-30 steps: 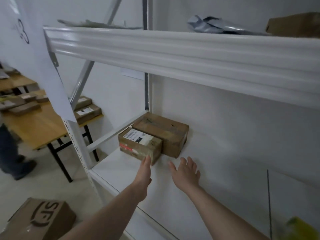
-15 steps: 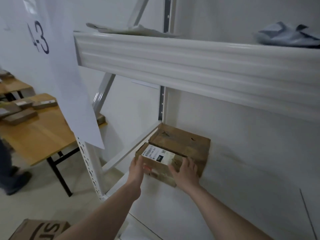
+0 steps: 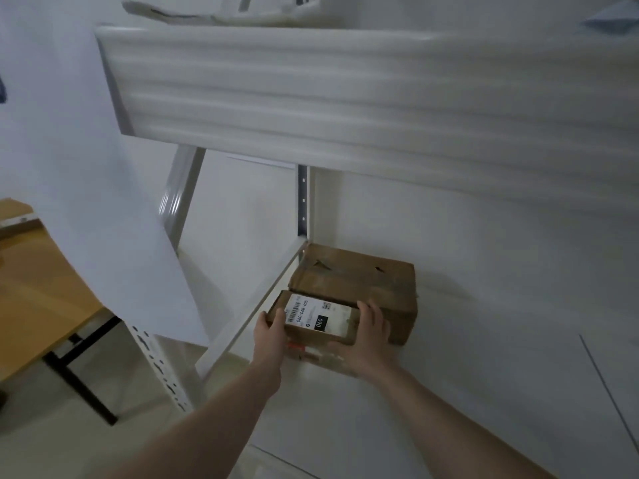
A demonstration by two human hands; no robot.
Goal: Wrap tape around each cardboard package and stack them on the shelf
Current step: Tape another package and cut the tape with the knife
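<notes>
Since a second ago both hands have closed from open air onto the small box [image 3: 316,318], low and centre-right in the frame: left hand [image 3: 268,335] grips its left end, right hand [image 3: 370,335] its right, fingers curled. It touches the large box [image 3: 359,285] on the shelf [image 3: 484,375]. Stacking step; next it likely needs lifting onto the large box.

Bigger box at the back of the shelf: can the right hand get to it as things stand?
Probably yes, but not freely. The right hand grips the labelled package, which sits right in front of the bigger box. The box's top and right side are uncovered, so the hand could reach over once it lets go.
</notes>
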